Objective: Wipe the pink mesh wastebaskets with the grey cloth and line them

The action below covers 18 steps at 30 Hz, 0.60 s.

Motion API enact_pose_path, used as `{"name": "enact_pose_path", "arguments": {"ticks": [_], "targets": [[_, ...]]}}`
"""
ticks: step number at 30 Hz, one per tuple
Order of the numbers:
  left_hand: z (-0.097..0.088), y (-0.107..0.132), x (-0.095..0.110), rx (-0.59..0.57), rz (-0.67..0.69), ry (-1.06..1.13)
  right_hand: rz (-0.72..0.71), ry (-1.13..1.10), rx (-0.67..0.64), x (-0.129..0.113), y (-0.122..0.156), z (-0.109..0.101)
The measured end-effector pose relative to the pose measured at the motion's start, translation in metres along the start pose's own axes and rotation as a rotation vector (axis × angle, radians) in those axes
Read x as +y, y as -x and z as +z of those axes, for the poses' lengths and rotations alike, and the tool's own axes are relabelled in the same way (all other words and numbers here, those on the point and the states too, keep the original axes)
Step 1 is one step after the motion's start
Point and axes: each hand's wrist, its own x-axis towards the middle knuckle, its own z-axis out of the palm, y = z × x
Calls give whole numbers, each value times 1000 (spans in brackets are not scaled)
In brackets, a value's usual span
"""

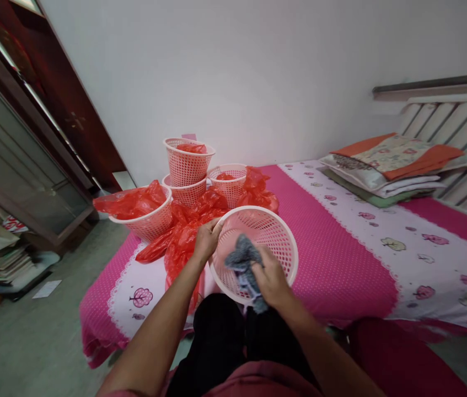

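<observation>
A pink plastic mesh basket (285,242) is tilted toward me at the bed's edge, just above my knees. With my left hand (207,240) I grip its rim on the left side. My right hand (272,278) is closed on a grey cloth (242,255), held over the basket's opening; part of the cloth hangs down past the near rim. Whether the cloth touches the basket's inner wall I cannot tell. Crumpled red plastic bags (187,229) lie on the bed just left of the basket.
Behind stand more pink baskets holding red bags: one at left (150,223), one stacked on another (187,165), and one at right (229,187). Folded bedding (394,160) lies on the patterned bed sheet (324,237) near the slatted headboard (460,132). A glass-fronted cabinet (22,149) stands left.
</observation>
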Motion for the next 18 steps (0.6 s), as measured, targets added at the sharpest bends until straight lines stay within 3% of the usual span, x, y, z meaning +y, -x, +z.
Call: {"name": "enact_pose_path", "arguments": {"ticks": [4, 8, 13, 18], "targets": [[10, -2, 3, 26, -43, 12, -46, -70, -117, -34, 4, 58], [14, -1, 4, 72, -67, 40, -31, 129, -144, -37, 11, 84], [14, 0, 4, 60, -29, -1, -135, 334, -248, -21, 27, 76], [9, -3, 0, 50, -28, -9, -224, 371, -355, -1, 54, 52]]}}
